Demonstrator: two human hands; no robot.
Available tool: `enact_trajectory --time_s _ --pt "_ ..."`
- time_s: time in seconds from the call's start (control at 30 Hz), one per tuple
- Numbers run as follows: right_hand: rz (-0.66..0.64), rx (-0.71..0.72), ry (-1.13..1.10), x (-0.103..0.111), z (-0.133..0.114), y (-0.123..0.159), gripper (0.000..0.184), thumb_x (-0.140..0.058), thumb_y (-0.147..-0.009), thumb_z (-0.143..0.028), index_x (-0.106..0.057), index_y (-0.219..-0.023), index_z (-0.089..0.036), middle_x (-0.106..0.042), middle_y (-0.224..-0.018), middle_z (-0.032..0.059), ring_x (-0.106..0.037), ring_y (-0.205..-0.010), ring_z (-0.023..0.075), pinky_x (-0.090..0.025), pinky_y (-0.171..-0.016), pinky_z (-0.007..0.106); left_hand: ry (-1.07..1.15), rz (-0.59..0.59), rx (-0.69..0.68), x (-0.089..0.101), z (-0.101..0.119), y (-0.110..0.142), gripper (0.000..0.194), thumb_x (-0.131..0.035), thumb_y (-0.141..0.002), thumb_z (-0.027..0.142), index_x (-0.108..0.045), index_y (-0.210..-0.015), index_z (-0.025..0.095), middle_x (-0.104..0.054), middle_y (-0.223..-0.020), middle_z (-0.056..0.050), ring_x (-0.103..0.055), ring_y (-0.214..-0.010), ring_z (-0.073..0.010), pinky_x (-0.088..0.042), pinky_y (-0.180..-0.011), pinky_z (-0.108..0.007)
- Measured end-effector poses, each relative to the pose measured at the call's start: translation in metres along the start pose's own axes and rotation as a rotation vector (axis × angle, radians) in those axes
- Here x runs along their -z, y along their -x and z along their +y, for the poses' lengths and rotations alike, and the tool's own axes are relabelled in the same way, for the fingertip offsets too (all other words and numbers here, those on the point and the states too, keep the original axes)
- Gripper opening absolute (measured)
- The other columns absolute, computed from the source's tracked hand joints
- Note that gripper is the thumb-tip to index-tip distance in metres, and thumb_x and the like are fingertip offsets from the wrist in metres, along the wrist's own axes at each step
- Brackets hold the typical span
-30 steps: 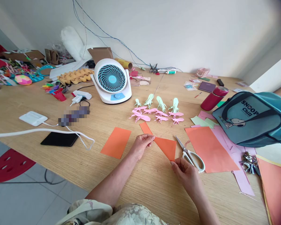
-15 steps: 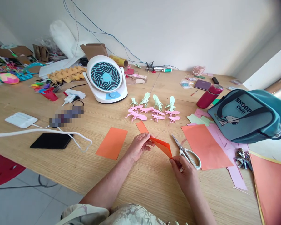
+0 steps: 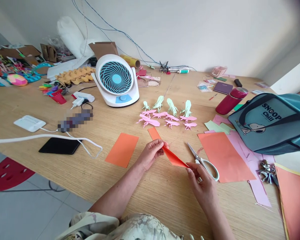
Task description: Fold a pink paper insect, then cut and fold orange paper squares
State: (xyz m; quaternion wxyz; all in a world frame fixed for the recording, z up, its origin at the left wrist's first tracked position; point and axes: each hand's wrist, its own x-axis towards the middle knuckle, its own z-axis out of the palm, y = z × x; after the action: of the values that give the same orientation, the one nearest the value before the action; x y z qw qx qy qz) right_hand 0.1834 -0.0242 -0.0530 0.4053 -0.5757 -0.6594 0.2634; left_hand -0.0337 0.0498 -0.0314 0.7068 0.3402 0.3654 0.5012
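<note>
My left hand [image 3: 150, 154] pinches the upper left corner of a folded orange paper [image 3: 174, 158]. My right hand [image 3: 202, 181] pinches its lower right tip. The paper is held just above the wooden table [image 3: 145, 200], folded flat into a narrow sliver. White-handled scissors [image 3: 203, 162] lie beside my right hand. An orange strip [image 3: 153, 133] lies behind my left hand. An orange rectangle [image 3: 122, 149] lies to the left. A larger orange sheet [image 3: 223, 156] lies to the right.
Pink and pale green folded paper figures [image 3: 168, 116] stand in rows behind the paper. A white fan [image 3: 116, 81], a red bottle [image 3: 231, 100], a teal bag [image 3: 272, 123], a black phone [image 3: 60, 145], a white cable [image 3: 47, 136] and craft clutter [image 3: 17, 73] surround them.
The orange paper has been folded over from a broad triangle into a narrow flat sliver, both hands keeping their pinch. The view shifted slightly.
</note>
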Motion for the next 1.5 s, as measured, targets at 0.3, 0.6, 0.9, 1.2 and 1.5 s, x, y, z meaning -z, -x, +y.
enact_trajectory --time_s 0.3,0.6,0.9,1.2,1.5 --pt "0.003 -0.043 -0.117 0.001 0.000 -0.001 0.022 -0.059 -0.092 -0.037 -0.065 -0.107 -0.023 -0.060 -0.081 0.0017 -0.053 -0.066 0.0158 -0.045 -0.059 0.029 -0.044 -0.078 -0.046 0.002 -0.002 0.000 0.025 -0.069 -0.084 0.039 -0.069 -0.096 0.017 -0.064 -0.090 -0.003 -0.059 -0.086 -0.0134 -0.045 -0.077 -0.022" --pt "0.004 -0.184 -0.265 0.001 0.008 -0.001 0.026 -0.062 -0.089 -0.044 -0.067 -0.101 -0.022 -0.066 -0.089 0.0056 -0.058 -0.077 0.0194 -0.046 -0.064 0.030 -0.205 -0.050 -0.082 0.004 -0.007 -0.002 0.024 -0.059 -0.078 0.020 -0.065 -0.101 0.017 -0.067 -0.095 -0.005 -0.062 -0.093 -0.0167 -0.048 -0.082 -0.027" --pt "0.031 -0.171 -0.065 -0.007 -0.001 0.002 0.025 -0.058 -0.088 -0.044 -0.067 -0.095 -0.022 -0.062 -0.073 0.0009 -0.054 -0.062 0.0160 -0.044 -0.057 0.029 -0.566 0.052 -0.247 0.003 -0.018 -0.008 0.041 -0.055 -0.080 0.008 -0.058 -0.119 0.019 -0.066 -0.112 -0.007 -0.064 -0.094 -0.0133 -0.050 -0.081 -0.024" --pt "0.141 -0.162 0.136 -0.010 0.011 -0.002 0.020 -0.056 -0.089 -0.039 -0.063 -0.101 -0.024 -0.066 -0.073 -0.0013 -0.058 -0.063 0.0170 -0.044 -0.060 0.030 -1.298 0.439 -0.369 0.063 0.029 0.018 0.035 -0.058 -0.085 0.020 -0.060 -0.120 0.019 -0.065 -0.120 -0.011 -0.059 -0.113 -0.0241 -0.043 -0.103 -0.041" --pt "0.180 0.014 0.413 -0.011 0.008 -0.004 0.025 -0.053 -0.092 -0.036 -0.064 -0.109 -0.022 -0.065 -0.102 0.0103 -0.061 -0.089 0.0262 -0.046 -0.073 0.038 -1.917 0.768 0.201 0.107 0.048 0.059 0.084 -0.057 -0.083 0.059 -0.036 -0.146 0.007 -0.053 -0.131 -0.026 -0.050 -0.119 -0.0433 -0.041 -0.097 -0.049"
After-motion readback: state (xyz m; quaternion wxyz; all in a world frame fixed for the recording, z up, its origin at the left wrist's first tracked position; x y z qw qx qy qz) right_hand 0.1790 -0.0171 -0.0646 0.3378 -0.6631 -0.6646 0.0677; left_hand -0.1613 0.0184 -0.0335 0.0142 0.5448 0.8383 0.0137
